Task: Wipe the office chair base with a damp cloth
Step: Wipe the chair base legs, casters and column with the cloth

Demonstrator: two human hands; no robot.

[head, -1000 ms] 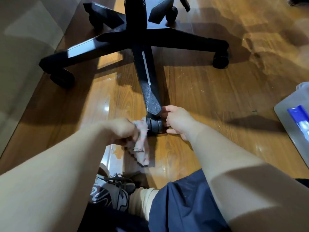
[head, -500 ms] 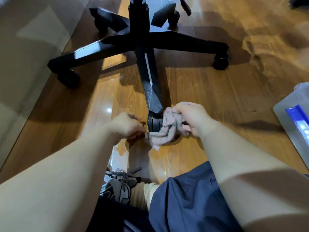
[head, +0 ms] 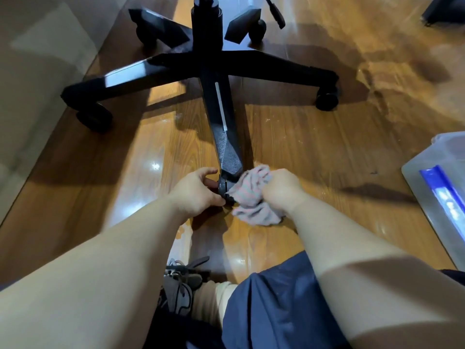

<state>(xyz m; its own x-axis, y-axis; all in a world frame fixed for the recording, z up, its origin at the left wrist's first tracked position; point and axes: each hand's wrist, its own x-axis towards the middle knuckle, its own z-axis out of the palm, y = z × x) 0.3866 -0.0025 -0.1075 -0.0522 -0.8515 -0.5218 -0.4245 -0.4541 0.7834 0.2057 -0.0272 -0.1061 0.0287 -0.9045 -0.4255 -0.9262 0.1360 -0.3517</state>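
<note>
Hands both busy: our left hand holds the near caster of the base on the floor, our right hand grips the cloth against it; caster wipe underway, next we should work up the leg.

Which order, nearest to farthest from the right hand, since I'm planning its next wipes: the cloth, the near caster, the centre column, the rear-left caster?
1. cloth: gripped in the right hand itself.
2. near caster: just left of that hand, cloth against it.
3. centre column: ahead, at the hub.
4. rear-left caster: beyond the hub, to the left.
</note>
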